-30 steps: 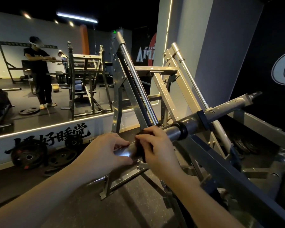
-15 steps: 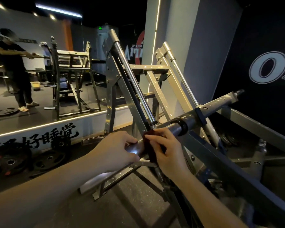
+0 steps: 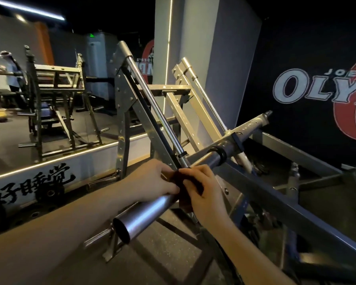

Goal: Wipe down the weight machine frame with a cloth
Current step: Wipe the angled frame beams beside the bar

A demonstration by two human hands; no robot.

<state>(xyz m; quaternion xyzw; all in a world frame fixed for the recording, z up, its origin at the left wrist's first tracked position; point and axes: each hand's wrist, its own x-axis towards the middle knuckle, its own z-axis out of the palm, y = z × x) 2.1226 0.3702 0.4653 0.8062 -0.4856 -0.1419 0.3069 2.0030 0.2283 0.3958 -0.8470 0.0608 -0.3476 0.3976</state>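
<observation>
Since the earlier frame we had drawn back along the bar [image 3: 144, 210], baring its hollow near end below our left hand [image 3: 152, 182]. That hand curled over the bar, pinching the dark red cloth [image 3: 188, 190]. Our right hand [image 3: 203, 192], touching beside it, pinched the cloth's other edge against the frame [image 3: 275, 204].

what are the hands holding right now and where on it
Both hands hold a dark red cloth wrapped around the steel bar, one hand at each side of the cloth.
</observation>
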